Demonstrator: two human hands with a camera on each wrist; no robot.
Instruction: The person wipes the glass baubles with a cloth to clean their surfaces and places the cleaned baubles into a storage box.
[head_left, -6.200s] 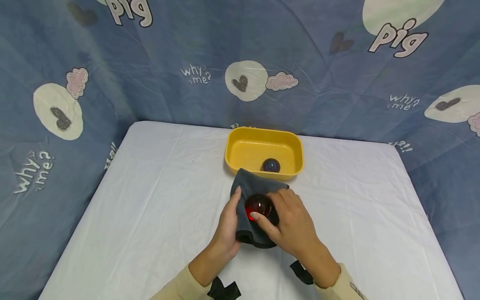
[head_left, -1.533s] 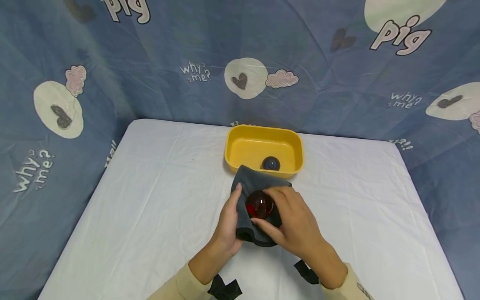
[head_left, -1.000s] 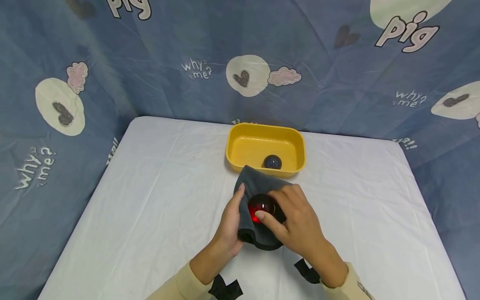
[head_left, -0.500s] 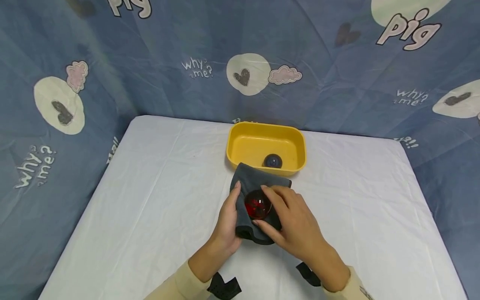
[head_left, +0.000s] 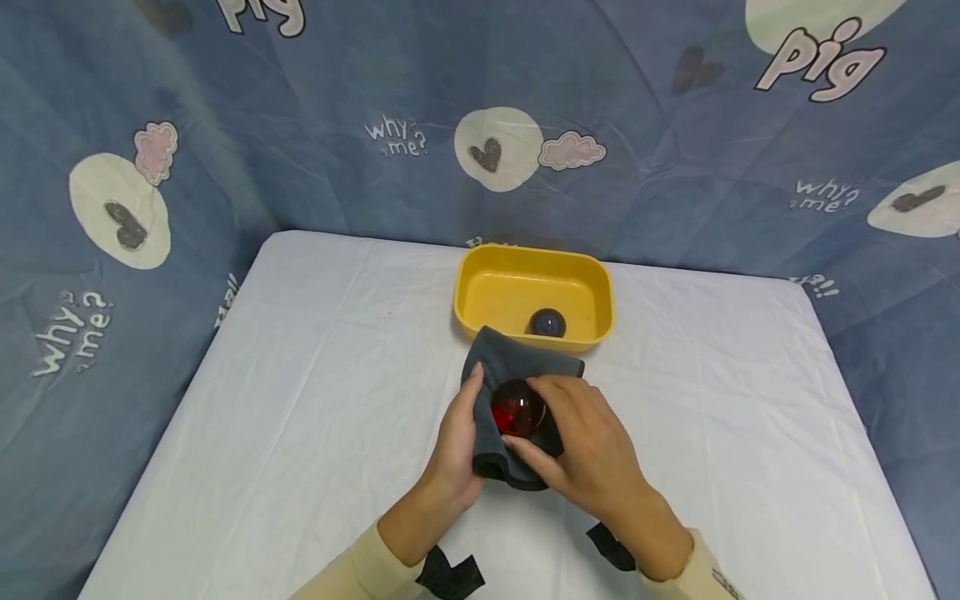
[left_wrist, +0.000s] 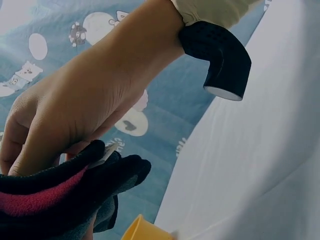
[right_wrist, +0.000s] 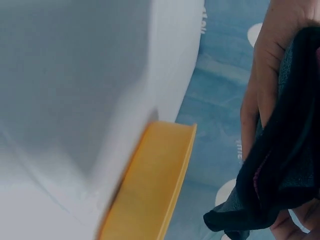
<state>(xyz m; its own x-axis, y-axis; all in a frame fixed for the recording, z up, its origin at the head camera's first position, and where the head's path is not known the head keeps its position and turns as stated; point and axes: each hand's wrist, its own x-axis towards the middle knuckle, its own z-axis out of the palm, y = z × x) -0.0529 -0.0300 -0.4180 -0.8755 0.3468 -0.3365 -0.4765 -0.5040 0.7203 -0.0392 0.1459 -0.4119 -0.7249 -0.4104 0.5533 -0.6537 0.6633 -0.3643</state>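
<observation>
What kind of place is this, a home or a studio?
Probably a makeshift recording set, not a lived-in room. A printed blue sheet hangs as a backdrop on all sides, the table has a plain white cover, and on it stand only a yellow tub and a grey cloth.

The blue backdrop cloth behind the yellow tub bears printed words: "pig" at upper left and upper right, and "why me?" repeated left, centre and right.
</observation>
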